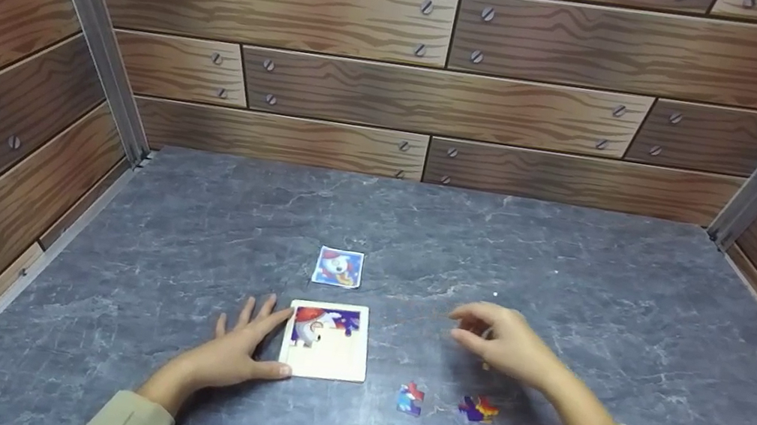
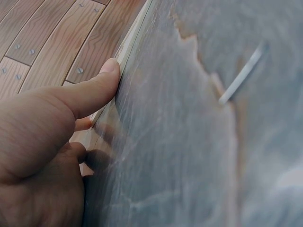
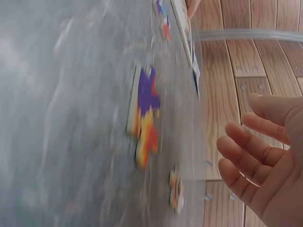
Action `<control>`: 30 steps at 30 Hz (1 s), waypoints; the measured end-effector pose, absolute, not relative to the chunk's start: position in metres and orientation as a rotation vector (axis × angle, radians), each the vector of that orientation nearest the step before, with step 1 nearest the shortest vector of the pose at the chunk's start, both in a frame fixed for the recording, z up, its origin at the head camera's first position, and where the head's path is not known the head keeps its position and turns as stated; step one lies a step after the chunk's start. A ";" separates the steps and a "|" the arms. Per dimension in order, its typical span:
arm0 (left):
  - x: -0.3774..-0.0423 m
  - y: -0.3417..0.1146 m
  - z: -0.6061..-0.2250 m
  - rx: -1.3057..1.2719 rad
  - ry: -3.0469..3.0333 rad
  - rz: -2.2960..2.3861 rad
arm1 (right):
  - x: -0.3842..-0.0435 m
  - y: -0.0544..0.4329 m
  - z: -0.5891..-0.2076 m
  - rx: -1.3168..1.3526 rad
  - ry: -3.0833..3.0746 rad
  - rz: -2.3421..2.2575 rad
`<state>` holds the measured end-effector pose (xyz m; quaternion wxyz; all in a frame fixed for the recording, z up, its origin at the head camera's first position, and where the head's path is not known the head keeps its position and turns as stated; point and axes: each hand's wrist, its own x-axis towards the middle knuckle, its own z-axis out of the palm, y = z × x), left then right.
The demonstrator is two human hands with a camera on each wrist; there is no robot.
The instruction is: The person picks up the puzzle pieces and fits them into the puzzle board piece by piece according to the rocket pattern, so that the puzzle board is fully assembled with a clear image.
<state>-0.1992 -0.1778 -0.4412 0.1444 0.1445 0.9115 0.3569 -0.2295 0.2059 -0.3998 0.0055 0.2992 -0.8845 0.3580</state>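
Note:
My left hand [image 1: 235, 353] rests on the table with its fingers spread, index fingertip and thumb touching the left edge of a white-framed jigsaw puzzle tray [image 1: 323, 367]. Several joined pieces fill the tray's upper part with a red-hatted white character [image 1: 310, 317]. Over the table to the right, my right hand [image 1: 506, 343] hovers with loosely bent fingers and holds nothing. Nearer me lie a blue and red puzzle piece [image 1: 410, 400] and a purple and orange one [image 1: 478, 409]. Another small piece [image 3: 176, 191], mostly hidden by the right hand in the head view, shows in the right wrist view.
A small picture card [image 1: 338, 268] of the same character lies behind the tray. Wood-patterned walls [image 1: 434, 100] enclose the grey marbled table [image 1: 218, 217] at the back and both sides. A tiny white speck [image 1: 495, 293] lies beyond the right hand.

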 end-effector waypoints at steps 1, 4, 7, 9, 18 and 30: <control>-0.199 -0.178 -0.441 0.422 2.626 1.029 | -0.229 0.210 -0.400 0.924 -2.777 1.120; -0.199 -0.178 -0.442 0.430 2.629 1.023 | -0.228 0.220 -0.403 0.901 -2.795 1.112; -0.198 -0.178 -0.442 0.434 2.629 1.029 | -0.228 0.230 -0.405 0.876 -2.821 1.116; -0.198 -0.178 -0.441 0.432 2.630 1.031 | -0.228 0.235 -0.407 0.856 -2.832 1.109; -0.198 -0.179 -0.442 0.439 2.622 1.035 | -0.227 0.253 -0.413 0.797 -2.883 1.080; -0.198 -0.178 -0.441 0.433 2.626 1.043 | -0.224 0.259 -0.415 0.697 -2.939 0.929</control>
